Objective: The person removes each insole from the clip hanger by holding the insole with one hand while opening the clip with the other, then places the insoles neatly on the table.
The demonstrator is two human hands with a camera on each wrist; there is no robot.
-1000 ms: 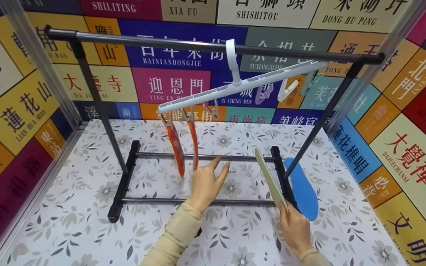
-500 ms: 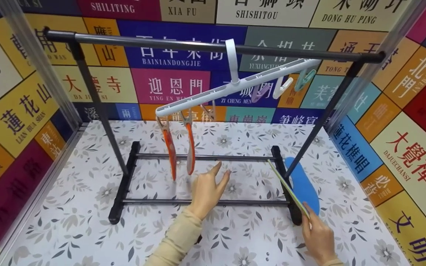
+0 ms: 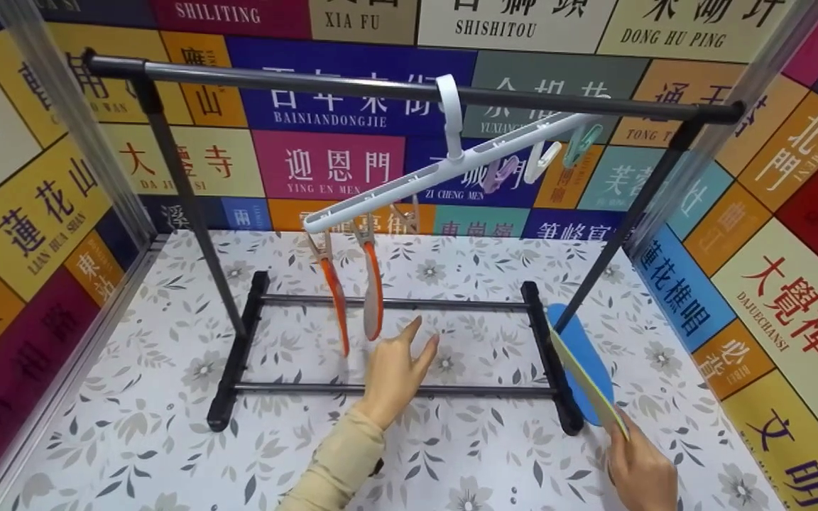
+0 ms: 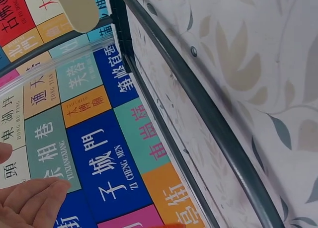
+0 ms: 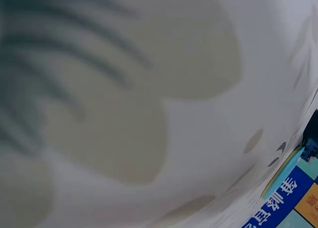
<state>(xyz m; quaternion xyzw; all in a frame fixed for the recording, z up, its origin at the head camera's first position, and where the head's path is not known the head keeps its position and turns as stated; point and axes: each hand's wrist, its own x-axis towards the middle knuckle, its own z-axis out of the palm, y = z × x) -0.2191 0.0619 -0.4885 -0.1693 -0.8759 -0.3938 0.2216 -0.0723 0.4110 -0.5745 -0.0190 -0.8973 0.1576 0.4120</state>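
Note:
In the head view my right hand [image 3: 640, 465] pinches the near end of an insole [image 3: 589, 387] with a yellow-green edge. Tilted nearly edge-on, it slants up and left over a blue insole [image 3: 585, 348] lying on the table. My left hand [image 3: 391, 372] is raised, holding nothing, its thumb and forefinger spread apart. Close by that hand, two orange-edged insoles [image 3: 373, 298] hang from clips on a white hanger [image 3: 409, 184]. Fingertips of the left hand [image 4: 35, 203] appear in the left wrist view, where the held insole [image 4: 77, 9] shows at the top. The right wrist view does not show the right hand.
A dark metal rack [image 3: 395, 89] carries the hanger, which slopes down to the left. Lilac, white and green clips [image 3: 581, 145] dangle along its right half. The rack's feet and two low bars [image 3: 451, 390] stand on the floral-patterned tabletop [image 3: 146, 369]. Sign-patterned walls enclose it.
My right hand has moved right and toward me with the yellow-edged insole, now over the blue one. The hanging orange insoles swing and turn slightly. The left hand stays nearly in place.

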